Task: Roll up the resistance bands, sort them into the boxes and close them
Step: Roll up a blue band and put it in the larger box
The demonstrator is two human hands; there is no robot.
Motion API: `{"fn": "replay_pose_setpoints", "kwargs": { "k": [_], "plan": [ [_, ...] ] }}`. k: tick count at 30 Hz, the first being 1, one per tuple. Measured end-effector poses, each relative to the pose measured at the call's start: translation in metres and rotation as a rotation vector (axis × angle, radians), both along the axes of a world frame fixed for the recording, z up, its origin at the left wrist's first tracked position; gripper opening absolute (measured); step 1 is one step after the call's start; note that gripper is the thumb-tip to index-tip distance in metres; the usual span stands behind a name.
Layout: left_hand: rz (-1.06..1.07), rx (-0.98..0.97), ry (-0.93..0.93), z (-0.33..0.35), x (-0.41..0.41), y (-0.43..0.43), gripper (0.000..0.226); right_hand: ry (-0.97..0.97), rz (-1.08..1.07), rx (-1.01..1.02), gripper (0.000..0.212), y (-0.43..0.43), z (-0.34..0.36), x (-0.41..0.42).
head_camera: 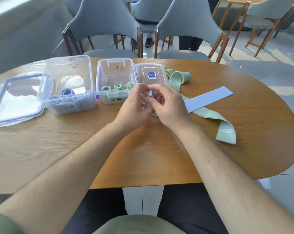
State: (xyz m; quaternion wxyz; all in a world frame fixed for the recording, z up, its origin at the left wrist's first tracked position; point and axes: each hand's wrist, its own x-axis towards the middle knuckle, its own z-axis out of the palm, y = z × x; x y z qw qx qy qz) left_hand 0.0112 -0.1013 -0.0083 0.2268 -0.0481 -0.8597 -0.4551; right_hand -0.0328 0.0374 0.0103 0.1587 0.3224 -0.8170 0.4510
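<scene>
Step in hand: rolling the blue band (208, 98). My left hand (134, 105) and right hand (168, 105) are close together just above the surface (142, 149), both pinching the band's near end into a small starting roll, while its tail lies flat to the right, over a loose green band (225, 127). Next, as I judge it: wind the roll tight along the tail, edges aligned, then place it in the left box (66, 65) with the blue rolls, not the middle box (115, 60) with the green ones. Both boxes stand open, and a second green band (178, 77) lies unrolled.
</scene>
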Motion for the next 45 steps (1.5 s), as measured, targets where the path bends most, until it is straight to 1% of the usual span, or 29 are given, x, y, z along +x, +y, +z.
{"fn": "replay_pose_setpoints", "kwargs": {
  "k": [4,6,10,13,15,18,20,23,24,25,27,28,31,33,34,37,38,41,43,45],
  "plan": [
    [-0.015,0.044,-0.007,-0.006,0.018,-0.02,0.039,-0.028,0.044,0.004,0.027,-0.018,-0.007,0.005],
    [-0.042,0.068,-0.047,-0.01,0.025,-0.028,0.045,-0.041,0.052,-0.001,0.027,-0.022,-0.009,0.008],
    [-0.091,0.199,-0.123,-0.017,0.032,-0.035,0.054,-0.069,0.042,0.013,0.025,-0.023,-0.007,0.01],
    [-0.091,0.174,-0.098,-0.02,0.03,-0.034,0.058,-0.071,0.055,0.026,0.019,-0.019,-0.006,0.007],
    [-0.069,0.137,-0.068,-0.021,0.026,-0.031,0.051,-0.054,0.065,0.031,0.017,-0.017,-0.006,0.004],
    [-0.005,0.101,-0.064,-0.019,0.019,-0.023,0.027,-0.059,0.087,0.056,0.02,-0.01,-0.006,0.004],
    [0.033,0.158,-0.09,-0.015,0.016,-0.016,0.015,-0.117,0.103,0.073,0.023,-0.004,-0.007,0.006],
    [0.104,0.268,-0.165,-0.008,0.012,-0.009,0.011,-0.193,0.08,0.14,0.042,0.005,-0.014,0.008],
    [0.11,0.278,-0.193,-0.007,0.012,-0.008,0.016,-0.232,0.065,0.159,0.046,0.008,-0.016,0.009],
    [0.112,0.28,-0.229,-0.006,0.011,-0.006,0.02,-0.272,0.03,0.172,0.045,0.011,-0.017,0.008],
    [0.111,0.29,-0.297,-0.005,0.01,-0.005,0.024,-0.334,-0.074,0.154,0.03,0.016,-0.015,0.005],
    [0.106,0.303,-0.323,-0.005,0.01,-0.005,0.027,-0.38,-0.112,0.103,0.024,0.018,-0.014,0.002],
    [0.008,0.353,-0.388,0.0,0.012,-0.005,0.032,-0.551,-0.123,-0.141,0.017,0.023,-0.01,-0.004],
    [-0.051,0.415,-0.431,0.003,0.013,-0.005,0.033,-0.562,-0.132,-0.184,0.013,0.024,-0.006,-0.007],
    [-0.08,0.467,-0.467,0.004,0.013,-0.004,0.034,-0.57,-0.132,-0.205,0.017,0.024,-0.005,-0.008],
    [-0.174,0.628,-0.586,0.002,0.012,-0.003,0.042,-0.612,-0.136,-0.26,0.038,0.025,-0.003,-0.012],
    [-0.188,0.651,-0.605,0.001,0.012,-0.003,0.045,-0.621,-0.136,-0.265,0.04,0.025,-0.004,-0.013],
    [-0.237,0.65,-0.601,-0.002,0.013,-0.005,0.051,-0.637,-0.134,-0.287,0.033,0.023,-0.007,-0.015],
    [-0.256,0.574,-0.592,-0.002,0.014,-0.007,0.059,-0.631,-0.129,-0.289,0.029,0.023,-0.01,-0.015],
    [-0.235,0.467,-0.571,-0.002,0.013,-0.009,0.082,-0.606,-0.127,-0.284,0.026,0.023,-0.01,-0.013]
  ]
}}
